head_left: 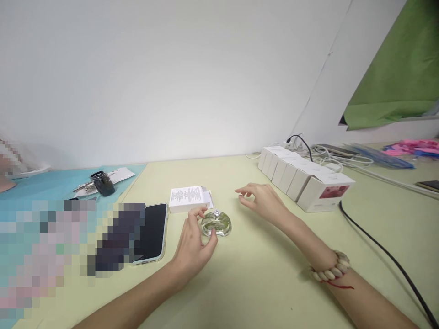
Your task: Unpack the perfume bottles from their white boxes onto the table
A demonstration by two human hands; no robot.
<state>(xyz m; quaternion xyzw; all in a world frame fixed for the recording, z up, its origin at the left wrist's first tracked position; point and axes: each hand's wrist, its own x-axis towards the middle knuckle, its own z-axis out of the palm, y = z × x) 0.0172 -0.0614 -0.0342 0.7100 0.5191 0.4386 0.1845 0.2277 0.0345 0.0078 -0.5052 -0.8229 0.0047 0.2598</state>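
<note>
A low, rounded glass perfume bottle [222, 224] with green liquid and a bare silver nozzle stands upright on the pale yellow table. My left hand [194, 242] grips its left side, the thumb against the front and the fingers curled around behind. To the bottle's right, my right hand [264, 201] is raised with thumb and fingertips slightly apart, holding nothing. A beaded bracelet [331, 269] circles the right wrist. Just behind the bottle lies a white printed box [187, 197], its right end flap open.
A row of white boxes [295, 173] stands at the right, with tangled cables behind it and a black cable [380, 249] in front. A phone [151, 233] lies left of my left hand. Farther left, a dark jar [102, 183] stands on blue cloth [44, 183].
</note>
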